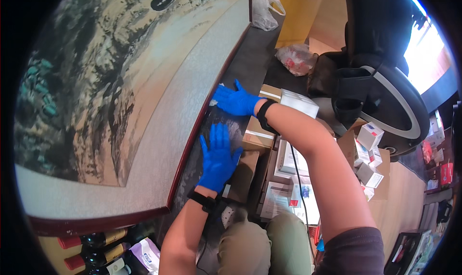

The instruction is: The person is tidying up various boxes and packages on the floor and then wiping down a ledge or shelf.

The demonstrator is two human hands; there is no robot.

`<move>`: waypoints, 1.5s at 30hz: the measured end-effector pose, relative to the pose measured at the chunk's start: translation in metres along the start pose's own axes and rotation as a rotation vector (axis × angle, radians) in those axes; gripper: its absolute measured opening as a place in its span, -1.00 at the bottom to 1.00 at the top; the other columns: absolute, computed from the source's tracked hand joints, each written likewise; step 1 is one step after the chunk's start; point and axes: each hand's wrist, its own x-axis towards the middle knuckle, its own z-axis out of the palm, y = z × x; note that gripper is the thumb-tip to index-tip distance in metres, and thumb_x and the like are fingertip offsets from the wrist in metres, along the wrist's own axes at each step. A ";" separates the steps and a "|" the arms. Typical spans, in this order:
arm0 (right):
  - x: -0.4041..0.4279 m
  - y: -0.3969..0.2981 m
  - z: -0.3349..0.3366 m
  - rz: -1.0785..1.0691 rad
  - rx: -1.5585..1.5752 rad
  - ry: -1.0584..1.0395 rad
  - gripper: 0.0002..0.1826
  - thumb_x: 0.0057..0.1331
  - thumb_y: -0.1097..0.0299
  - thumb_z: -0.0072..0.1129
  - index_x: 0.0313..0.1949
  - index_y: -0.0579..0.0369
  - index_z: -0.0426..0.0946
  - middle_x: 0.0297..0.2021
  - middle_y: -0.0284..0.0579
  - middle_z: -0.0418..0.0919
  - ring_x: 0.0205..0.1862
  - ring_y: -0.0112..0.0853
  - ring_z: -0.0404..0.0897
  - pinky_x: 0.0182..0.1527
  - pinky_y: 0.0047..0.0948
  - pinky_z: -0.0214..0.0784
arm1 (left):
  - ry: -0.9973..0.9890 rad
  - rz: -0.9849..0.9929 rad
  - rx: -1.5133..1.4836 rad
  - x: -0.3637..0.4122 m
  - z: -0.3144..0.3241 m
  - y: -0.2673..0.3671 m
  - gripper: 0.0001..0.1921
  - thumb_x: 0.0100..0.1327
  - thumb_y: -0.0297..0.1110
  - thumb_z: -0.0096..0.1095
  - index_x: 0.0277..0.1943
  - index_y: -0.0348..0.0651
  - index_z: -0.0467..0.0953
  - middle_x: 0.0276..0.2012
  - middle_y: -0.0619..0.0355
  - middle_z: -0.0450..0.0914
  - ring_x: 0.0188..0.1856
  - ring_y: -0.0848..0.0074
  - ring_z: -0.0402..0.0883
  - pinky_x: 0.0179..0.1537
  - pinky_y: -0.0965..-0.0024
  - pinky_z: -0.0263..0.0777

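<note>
A dark shelf top [249,55] runs along the red-brown frame of a large landscape painting [108,76]. My right hand [236,99], in a blue glove, lies flat on it near the frame, with bits of a white wipe or cloth showing at its fingertips; most of that piece is hidden beneath the fingers. Nearer to me, my left hand [217,159], also gloved in blue, is spread palm down over the same dark surface and holds nothing. Whitish wet-looking streaks mark the surface between the hands.
Cardboard boxes [258,134] stand beside the shelf, close to both forearms. An open carton of small white boxes [370,136] is at the right, near a black massage chair [382,98]. Wine bottles [97,239] lie at the lower left. A black cable hangs below my right arm.
</note>
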 end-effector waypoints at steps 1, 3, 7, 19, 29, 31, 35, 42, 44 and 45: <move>0.002 0.005 0.003 0.004 0.008 0.000 -0.47 0.36 0.05 -0.36 0.28 -0.13 0.08 0.34 -0.21 -0.05 0.39 -0.33 -0.14 0.22 0.36 -0.39 | -0.008 0.003 0.002 0.003 -0.001 0.000 -0.28 0.24 -0.06 -0.01 0.31 -0.31 -0.04 0.32 -0.15 -0.03 0.38 0.16 -0.12 0.28 -0.12 -0.29; 0.003 0.011 0.005 0.001 0.179 0.097 -0.49 0.37 0.07 -0.37 0.28 -0.15 0.09 0.34 -0.22 -0.05 0.38 -0.33 -0.13 0.23 0.35 -0.42 | -0.016 -0.005 -0.007 0.007 -0.006 0.001 -0.27 0.23 -0.02 -0.02 0.32 -0.30 -0.04 0.32 -0.13 -0.01 0.38 0.17 -0.10 0.28 -0.11 -0.30; -0.002 0.012 0.010 -0.004 0.200 0.136 -0.49 0.37 0.07 -0.37 0.28 -0.19 0.09 0.34 -0.24 -0.05 0.39 -0.34 -0.14 0.24 0.34 -0.44 | -0.038 -0.017 -0.007 0.008 -0.006 0.002 -0.27 0.22 -0.02 -0.01 0.31 -0.29 -0.02 0.32 -0.11 0.01 0.38 0.17 -0.09 0.29 -0.09 -0.30; -0.002 0.124 0.013 0.435 0.175 0.205 -0.44 0.30 -0.04 -0.32 0.28 -0.27 0.07 0.32 -0.27 0.02 0.35 -0.29 0.00 0.18 0.37 -0.23 | -0.157 -0.038 0.056 0.008 -0.011 0.009 -0.27 0.22 -0.07 0.00 0.32 -0.28 -0.05 0.31 -0.08 0.03 0.38 0.19 -0.10 0.30 -0.06 -0.30; 0.037 0.088 0.001 0.358 0.135 0.100 -0.46 0.28 0.00 -0.30 0.26 -0.27 0.13 0.32 -0.36 0.04 0.36 -0.28 -0.03 0.19 0.34 -0.23 | -0.231 -0.033 0.203 0.012 0.002 0.018 -0.29 0.24 -0.10 0.00 0.34 -0.22 -0.08 0.34 -0.05 -0.04 0.39 0.18 -0.15 0.30 -0.03 -0.32; 0.036 0.078 0.000 0.350 0.127 0.051 -0.47 0.27 0.04 -0.28 0.25 -0.29 0.14 0.32 -0.41 0.03 0.37 -0.34 -0.08 0.21 0.34 -0.23 | -0.223 -0.018 0.167 0.013 0.004 0.021 -0.30 0.24 -0.14 0.01 0.34 -0.23 -0.08 0.34 -0.04 -0.04 0.39 0.18 -0.16 0.31 -0.01 -0.33; 0.016 0.052 -0.001 0.298 0.168 0.151 -0.46 0.26 0.10 -0.24 0.27 -0.33 0.12 0.31 -0.44 0.04 0.36 -0.39 -0.04 0.21 0.29 -0.16 | -0.261 -0.022 0.197 0.011 0.008 0.013 -0.26 0.23 -0.04 -0.05 0.35 -0.26 -0.11 0.35 -0.06 -0.08 0.40 0.15 -0.19 0.30 -0.03 -0.35; -0.051 -0.024 0.014 0.194 0.223 0.309 -0.49 0.22 0.06 -0.12 0.18 -0.22 0.29 0.24 -0.45 0.21 0.30 -0.47 0.08 0.20 0.28 -0.21 | -0.288 -0.016 0.122 0.011 0.008 0.012 -0.24 0.22 -0.15 0.01 0.35 -0.29 -0.16 0.35 -0.11 -0.10 0.39 0.12 -0.19 0.31 0.03 -0.37; -0.062 -0.051 0.011 0.206 0.300 0.327 -0.56 0.24 0.11 -0.13 0.09 -0.11 0.40 0.17 -0.37 0.32 0.27 -0.48 0.15 0.19 0.30 -0.23 | -0.237 -0.034 -0.041 0.007 0.011 0.004 -0.23 0.21 -0.18 0.05 0.35 -0.28 -0.17 0.33 -0.16 -0.07 0.38 0.11 -0.16 0.33 0.14 -0.34; -0.032 -0.075 0.031 0.286 0.049 0.380 -0.62 0.23 0.13 -0.11 0.01 -0.15 0.47 0.12 -0.37 0.39 0.24 -0.44 0.21 0.17 0.33 -0.23 | -0.243 -0.023 -0.015 0.009 0.009 0.009 -0.23 0.21 -0.18 0.05 0.35 -0.28 -0.17 0.33 -0.16 -0.07 0.38 0.11 -0.16 0.33 0.14 -0.34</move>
